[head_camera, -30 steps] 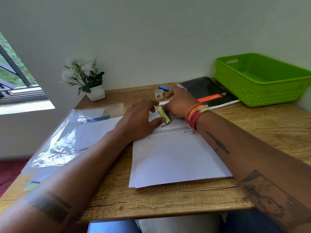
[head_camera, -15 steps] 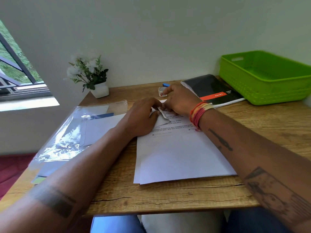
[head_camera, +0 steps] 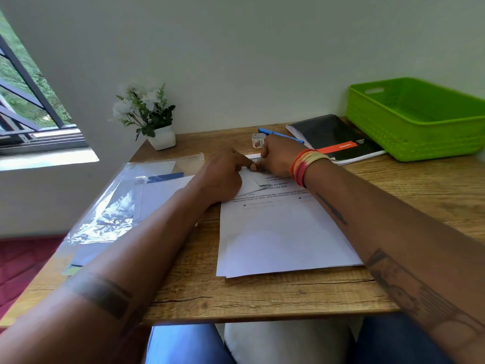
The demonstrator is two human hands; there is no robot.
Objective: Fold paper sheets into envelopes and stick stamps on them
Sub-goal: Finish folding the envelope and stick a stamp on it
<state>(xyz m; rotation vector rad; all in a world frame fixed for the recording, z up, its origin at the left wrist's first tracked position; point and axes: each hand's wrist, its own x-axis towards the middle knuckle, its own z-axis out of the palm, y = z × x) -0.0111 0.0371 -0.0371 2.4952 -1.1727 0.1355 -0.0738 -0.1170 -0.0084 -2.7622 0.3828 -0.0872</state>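
A stack of white printed paper sheets (head_camera: 283, 237) lies in the middle of the wooden desk (head_camera: 262, 295). On its far end sits a small folded paper piece (head_camera: 253, 181) with a short grey flap. My left hand (head_camera: 223, 177) presses down on the left part of that piece, index finger stretched toward my right hand. My right hand (head_camera: 278, 158), with coloured threads at the wrist, has its fingers curled onto the piece's far edge and pinches it. A small patterned sticker roll (head_camera: 258, 140) stands just behind my right hand.
A blue pen (head_camera: 282, 134) lies by the roll. A black notebook (head_camera: 333, 137) and a green plastic basket (head_camera: 420, 119) sit at the back right. A potted white flower (head_camera: 153, 122) stands at the back left. A clear plastic sleeve with papers (head_camera: 123, 206) covers the desk's left side.
The small flap between my hands showed a yellow-green face, then turned over to white and now lies lower on the paper. My hands have drawn closer together over it.
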